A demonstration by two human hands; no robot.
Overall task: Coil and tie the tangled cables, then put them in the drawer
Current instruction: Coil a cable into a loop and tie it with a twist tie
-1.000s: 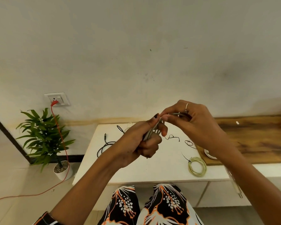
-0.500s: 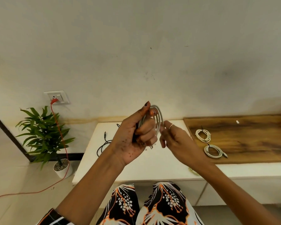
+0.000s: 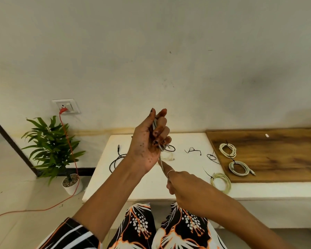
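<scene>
Your left hand (image 3: pixel 147 141) clenches the grey cable (image 3: pixel 155 125) coil; your right hand (image 3: pixel 185 184) pinches its tail. Pull too hard and the loops may slip loose.

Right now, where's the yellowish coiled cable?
In the head view, the yellowish coiled cable lies on the white table, right of the right hand, just off the wooden board's near-left corner.
</scene>
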